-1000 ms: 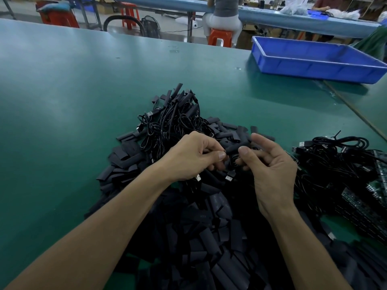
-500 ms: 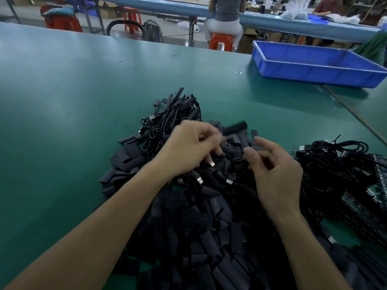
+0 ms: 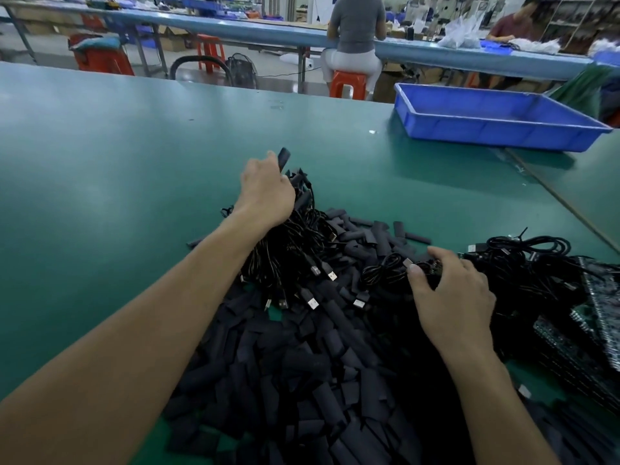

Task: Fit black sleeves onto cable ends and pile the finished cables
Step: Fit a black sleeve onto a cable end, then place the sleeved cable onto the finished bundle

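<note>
My left hand [image 3: 266, 189] is stretched out to the far end of a pile of sleeved black cables [image 3: 302, 236] and holds a cable whose black sleeve [image 3: 283, 157] sticks up past my fingers. My right hand [image 3: 449, 290] grips a coiled black cable [image 3: 385, 271] with a small circuit-board end, at the edge of a heap of bare cables [image 3: 530, 260] on the right. A big heap of loose black sleeves [image 3: 302, 374] lies in front of me between my forearms. Silver USB plugs [image 3: 313, 302] poke out of the cable pile.
The green table [image 3: 117, 196] stretches left and ahead. A blue plastic tray [image 3: 496, 119] stands at the far right. Green circuit boards [image 3: 593, 317] lie stacked at the right edge. Beyond the table a person sits on an orange stool [image 3: 347, 83] at another bench.
My left hand has carried the sleeved cable away from my right hand, out to the far pile. My right hand has moved right and taken hold of another coiled cable.
</note>
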The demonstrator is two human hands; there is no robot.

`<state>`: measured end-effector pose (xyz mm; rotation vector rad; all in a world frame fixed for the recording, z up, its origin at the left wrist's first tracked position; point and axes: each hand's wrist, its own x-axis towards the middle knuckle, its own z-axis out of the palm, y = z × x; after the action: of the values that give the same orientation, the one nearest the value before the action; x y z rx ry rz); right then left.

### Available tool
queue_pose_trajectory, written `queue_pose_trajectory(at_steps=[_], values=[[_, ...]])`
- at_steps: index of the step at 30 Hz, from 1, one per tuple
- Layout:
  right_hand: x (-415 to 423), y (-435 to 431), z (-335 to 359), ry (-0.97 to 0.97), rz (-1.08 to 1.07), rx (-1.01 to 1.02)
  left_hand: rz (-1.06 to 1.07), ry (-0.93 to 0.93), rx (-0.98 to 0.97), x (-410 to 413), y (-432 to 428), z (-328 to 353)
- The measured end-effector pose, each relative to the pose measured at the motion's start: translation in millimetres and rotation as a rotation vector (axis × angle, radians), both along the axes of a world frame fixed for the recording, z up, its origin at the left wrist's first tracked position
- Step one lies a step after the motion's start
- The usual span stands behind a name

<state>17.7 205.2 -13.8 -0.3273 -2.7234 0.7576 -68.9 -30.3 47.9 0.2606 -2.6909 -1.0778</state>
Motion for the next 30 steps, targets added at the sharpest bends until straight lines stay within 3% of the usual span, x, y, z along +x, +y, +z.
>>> queue_pose_trajectory(at_steps=[2,5,8,13,19,23,30], values=[[1,0,1,0.067,0.058,-0.101,-0.002,0.04,-0.095,8,4,-4],[0,4,0,0.09,0.092,-0.193,-0.015,0.343,-0.244,29,15,-13],[-1,6,-2,0.153,0.098,-0.182,-0.175,0.487,-0.181,48,31,-20],[-1,2,5,0.449,0.144,-0.366,-0.503,0.307,0.203,68,61,-38],[-3,-2,3,0.535,0.403,-0.563,-0.637,0.26,0.216,70,64,-51],[-2,-8,2,0.525,0.5,-0.701,-0.609,0.247,0.112,68,62,-54],[-5,-8,-4,0.397,0.421,-0.605,-0.481,0.208,0.334,65,58,-62]])
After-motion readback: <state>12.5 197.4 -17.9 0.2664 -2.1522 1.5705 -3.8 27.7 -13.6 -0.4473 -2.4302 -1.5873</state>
